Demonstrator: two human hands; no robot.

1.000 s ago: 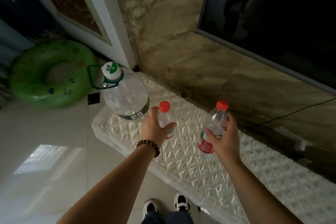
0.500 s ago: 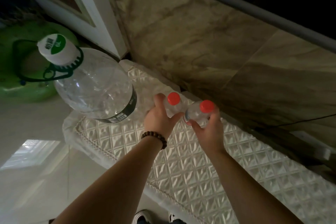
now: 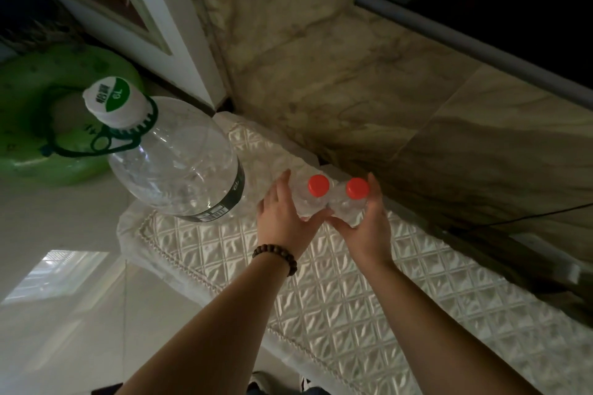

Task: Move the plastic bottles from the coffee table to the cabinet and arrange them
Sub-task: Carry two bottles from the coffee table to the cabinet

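Both hands (image 3: pixel 324 221) cup two upright red-capped bottles (image 3: pixel 327 202) pressed together.

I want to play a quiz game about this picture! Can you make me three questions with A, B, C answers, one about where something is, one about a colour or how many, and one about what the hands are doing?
1. Where is the big jug?
A. Left of the two small bottles
B. Right of them
C. On the floor

2. What colour are the small bottles' caps?
A. Green
B. Red
C. Blue

3. What are the hands doing?
A. Hanging empty
B. Each gripping one small bottle
C. Both lifting the jug

Answers:
1 A: the jug stands on the quilted cover, left of both small bottles.
2 B: the left bottle and the right bottle both have red caps.
3 B: the left hand wraps one bottle and the right hand the other, side by side.
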